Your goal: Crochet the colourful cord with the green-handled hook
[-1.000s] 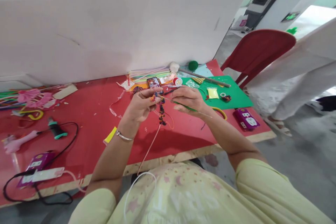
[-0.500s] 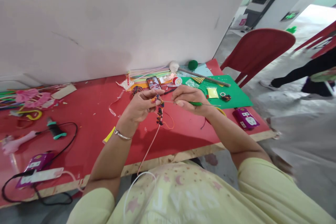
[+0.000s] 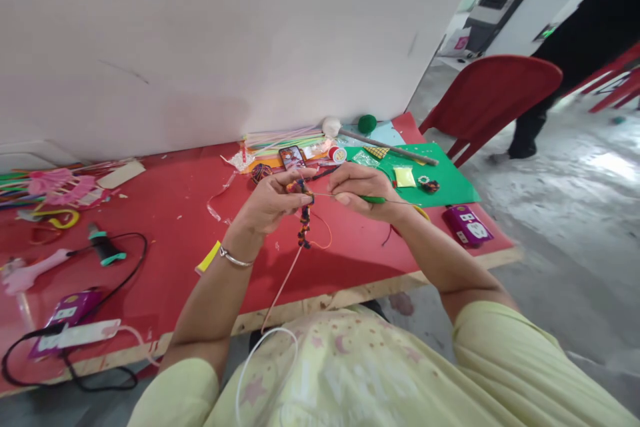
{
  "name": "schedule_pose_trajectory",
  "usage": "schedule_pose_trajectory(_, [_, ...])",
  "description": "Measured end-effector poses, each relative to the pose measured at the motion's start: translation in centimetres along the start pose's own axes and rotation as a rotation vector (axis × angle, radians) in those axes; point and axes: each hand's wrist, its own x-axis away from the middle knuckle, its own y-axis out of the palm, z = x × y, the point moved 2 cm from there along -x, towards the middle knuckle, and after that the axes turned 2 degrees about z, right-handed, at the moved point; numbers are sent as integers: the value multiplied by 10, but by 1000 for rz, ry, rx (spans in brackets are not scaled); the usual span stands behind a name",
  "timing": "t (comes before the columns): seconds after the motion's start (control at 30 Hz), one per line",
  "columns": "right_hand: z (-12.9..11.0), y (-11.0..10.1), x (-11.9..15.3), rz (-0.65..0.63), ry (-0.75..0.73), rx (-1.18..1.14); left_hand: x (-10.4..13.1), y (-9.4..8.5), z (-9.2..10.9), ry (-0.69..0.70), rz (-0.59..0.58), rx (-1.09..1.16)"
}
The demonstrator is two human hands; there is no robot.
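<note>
My left hand (image 3: 267, 203) pinches the upper end of a multicoloured crocheted strip (image 3: 305, 217), dark with orange and red, which hangs below the fingertips. My right hand (image 3: 363, 190) is closed round a crochet hook with a green handle (image 3: 374, 199). The thin metal shaft of the hook reaches left to the strip at my left fingertips. Under the strip an orange strand loops over the red tabletop (image 3: 170, 213). Just beyond my left hand lies a multicoloured yarn ball (image 3: 261, 173), next to a phone (image 3: 293, 158) with its screen lit.
A white board (image 3: 225, 60) stands behind the table. Purple power sockets (image 3: 468, 225), a glue gun (image 3: 37, 271), black-handled pliers (image 3: 107, 248) and cables lie at the sides. A grey rod (image 3: 390, 147) crosses the green sheet (image 3: 450, 180). Right are a red chair (image 3: 493, 100) and a standing person (image 3: 583, 47).
The crocheted strip hangs slightly lower and straighter. Both hands have hardly moved and keep their grips. At the upper right, the person in dark clothes has moved further into view beside the chair.
</note>
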Motion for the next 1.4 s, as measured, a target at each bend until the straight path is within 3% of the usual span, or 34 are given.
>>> schedule_pose_trajectory(0.47, [-11,-4,-3,-134,-128,134,-3,-7,-2,-112,-88,-24])
schedule_pose_trajectory(0.57, [-14,-8,-3,-154,-85,101,-3,-6,-2,-129,-110,-41])
schedule_pose_trajectory(0.67, [-10,-10,0,-113,84,-87,-3,-5,-2,-138,-117,-64])
schedule_pose_trajectory(0.77, [1,0,7,-13,388,-362,-4,-1,-6,-89,-103,-74])
schedule_pose_trajectory(0.83, [7,18,13,106,621,-585,-7,3,-12,19,-43,-46])
schedule_pose_trajectory(0.9, [11,42,19,318,838,-800,-10,9,-21,182,81,0])
schedule_pose_trajectory(1.0, [9,79,24,658,960,-926,-12,18,-38,389,312,-1])
schedule_pose_trajectory(1.07, [3,94,24,811,907,-801,-12,23,-47,453,389,1])
schedule_pose_trajectory(1.13, [-4,98,22,851,812,-579,-10,25,-49,473,430,8])
schedule_pose_trajectory(1.27, [-12,87,16,722,626,-193,-4,21,-40,370,426,109])
schedule_pose_trajectory(1.4, [-11,81,14,688,571,-107,-1,16,-30,283,408,175])
